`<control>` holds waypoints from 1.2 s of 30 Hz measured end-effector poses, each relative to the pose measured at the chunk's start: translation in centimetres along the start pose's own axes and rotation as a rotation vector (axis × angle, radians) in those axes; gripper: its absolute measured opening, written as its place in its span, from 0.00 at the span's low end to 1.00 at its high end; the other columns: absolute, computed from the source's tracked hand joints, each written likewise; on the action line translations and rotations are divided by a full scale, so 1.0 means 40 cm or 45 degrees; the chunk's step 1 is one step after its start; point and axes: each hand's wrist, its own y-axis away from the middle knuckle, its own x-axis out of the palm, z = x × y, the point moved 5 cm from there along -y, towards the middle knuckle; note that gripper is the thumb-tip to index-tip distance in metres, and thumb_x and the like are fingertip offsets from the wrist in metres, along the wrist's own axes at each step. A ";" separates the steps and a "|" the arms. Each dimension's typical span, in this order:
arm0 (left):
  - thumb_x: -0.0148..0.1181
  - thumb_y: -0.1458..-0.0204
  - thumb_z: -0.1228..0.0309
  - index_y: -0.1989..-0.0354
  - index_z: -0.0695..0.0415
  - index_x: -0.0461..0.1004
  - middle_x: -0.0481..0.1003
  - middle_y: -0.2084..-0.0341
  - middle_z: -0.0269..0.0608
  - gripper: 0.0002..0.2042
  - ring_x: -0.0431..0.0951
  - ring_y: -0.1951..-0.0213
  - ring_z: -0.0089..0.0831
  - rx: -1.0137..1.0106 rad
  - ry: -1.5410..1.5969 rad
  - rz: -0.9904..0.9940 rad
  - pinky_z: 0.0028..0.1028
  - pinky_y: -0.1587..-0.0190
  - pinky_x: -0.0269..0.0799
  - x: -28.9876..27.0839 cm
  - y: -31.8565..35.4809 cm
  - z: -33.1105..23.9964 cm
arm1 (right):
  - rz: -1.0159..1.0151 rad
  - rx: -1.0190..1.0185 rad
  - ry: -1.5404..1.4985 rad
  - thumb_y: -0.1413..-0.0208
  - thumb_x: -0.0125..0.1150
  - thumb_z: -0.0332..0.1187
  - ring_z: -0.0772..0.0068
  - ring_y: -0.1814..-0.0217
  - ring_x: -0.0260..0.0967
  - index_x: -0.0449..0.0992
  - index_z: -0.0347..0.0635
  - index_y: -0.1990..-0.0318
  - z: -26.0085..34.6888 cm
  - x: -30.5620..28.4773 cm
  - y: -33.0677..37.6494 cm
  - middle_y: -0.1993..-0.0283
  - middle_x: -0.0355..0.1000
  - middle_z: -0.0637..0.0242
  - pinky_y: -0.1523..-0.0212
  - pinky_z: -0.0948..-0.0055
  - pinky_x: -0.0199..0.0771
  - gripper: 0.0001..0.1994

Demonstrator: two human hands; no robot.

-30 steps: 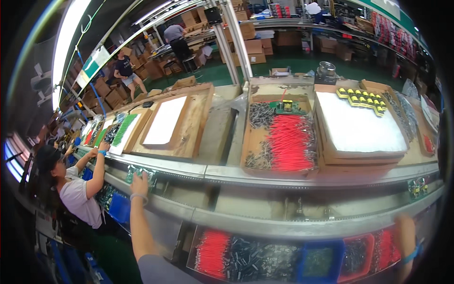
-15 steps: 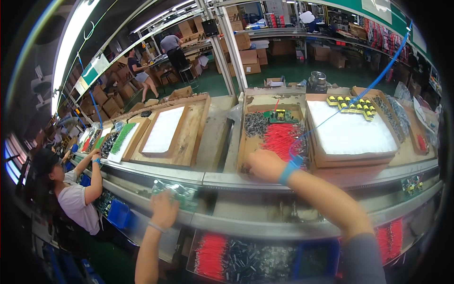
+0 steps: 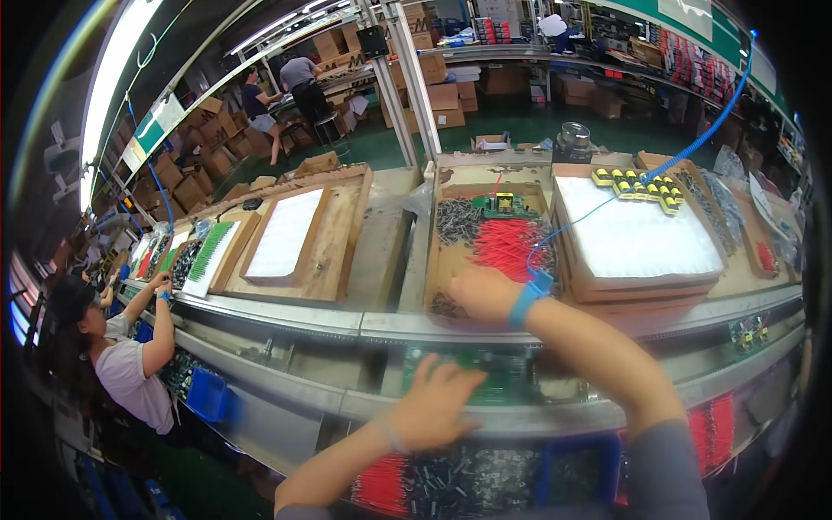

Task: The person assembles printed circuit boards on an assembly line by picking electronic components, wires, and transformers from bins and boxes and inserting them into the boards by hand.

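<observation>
My left hand lies with fingers spread on a green circuit board that sits on the conveyor track in front of me. My right hand reaches forward into a wooden tray, its fingers turned down among small dark parts at the tray's near edge. What the fingers hold is hidden. Red-leaded components and black components fill the tray beyond the hand. A blue wrist strap circles my right wrist, and its blue cord runs up to the right.
A white pad with yellow parts lies right of the tray, another white pad to the left. Bins of red and dark parts line the near edge. A seated co-worker works at far left; people stand among cardboard boxes behind.
My left hand slid right along the conveyor onto the green board. My right arm came up from the lower right, and its hand now sits lower in the wooden tray.
</observation>
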 end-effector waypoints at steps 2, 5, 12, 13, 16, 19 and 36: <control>0.63 0.44 0.53 0.31 0.59 0.60 0.70 0.40 0.47 0.36 0.64 0.35 0.46 0.103 -0.014 -0.003 0.56 0.28 0.40 0.012 -0.049 -0.042 | -0.069 -0.007 0.020 0.50 0.59 0.26 0.43 0.61 0.80 0.80 0.34 0.66 0.003 -0.009 0.008 0.66 0.79 0.44 0.62 0.51 0.82 0.07; 0.62 0.43 0.53 0.33 0.58 0.63 0.71 0.42 0.44 0.33 0.65 0.36 0.43 0.185 -0.042 -0.035 0.56 0.29 0.44 0.033 -0.092 -0.085 | -0.087 0.081 -0.088 0.50 0.58 0.26 0.42 0.61 0.80 0.80 0.33 0.66 -0.003 -0.018 0.017 0.68 0.78 0.44 0.62 0.52 0.82 0.07; 0.66 0.49 0.70 0.62 0.57 0.79 0.78 0.64 0.44 0.08 0.78 0.62 0.43 0.260 -0.090 -0.343 0.38 0.55 0.72 -0.072 -0.106 0.008 | -0.328 0.062 -0.073 0.48 0.60 0.28 0.42 0.66 0.77 0.78 0.39 0.62 0.021 -0.074 0.105 0.66 0.76 0.50 0.64 0.52 0.80 0.07; 0.65 0.48 0.74 0.63 0.59 0.78 0.77 0.65 0.47 0.06 0.78 0.61 0.48 0.144 -0.012 -0.498 0.39 0.57 0.73 -0.102 -0.114 0.056 | -0.390 0.074 -0.182 0.48 0.60 0.29 0.42 0.66 0.77 0.76 0.39 0.60 0.029 -0.082 0.123 0.65 0.75 0.50 0.64 0.51 0.80 0.08; 0.61 0.45 0.75 0.62 0.63 0.78 0.75 0.66 0.52 0.06 0.76 0.60 0.53 -0.109 0.026 -0.609 0.45 0.55 0.72 -0.143 -0.145 0.183 | -0.579 -0.072 -0.379 0.46 0.59 0.25 0.44 0.65 0.76 0.74 0.38 0.58 0.102 -0.153 0.232 0.66 0.72 0.51 0.64 0.52 0.78 0.08; 0.68 0.49 0.71 0.59 0.62 0.79 0.77 0.63 0.52 0.12 0.78 0.59 0.51 -0.224 -0.017 -0.455 0.43 0.55 0.74 -0.154 -0.230 0.242 | -0.549 -0.050 -0.453 0.49 0.60 0.25 0.45 0.66 0.74 0.72 0.37 0.65 0.113 -0.144 0.339 0.69 0.70 0.53 0.64 0.51 0.76 0.05; 0.66 0.44 0.72 0.64 0.63 0.80 0.81 0.72 0.50 0.06 0.83 0.70 0.40 -0.384 0.178 -0.670 0.33 0.65 0.76 -0.134 -0.284 0.276 | -0.317 0.189 -0.617 0.49 0.59 0.23 0.43 0.67 0.72 0.74 0.35 0.69 0.081 0.006 0.454 0.69 0.69 0.51 0.65 0.51 0.75 0.02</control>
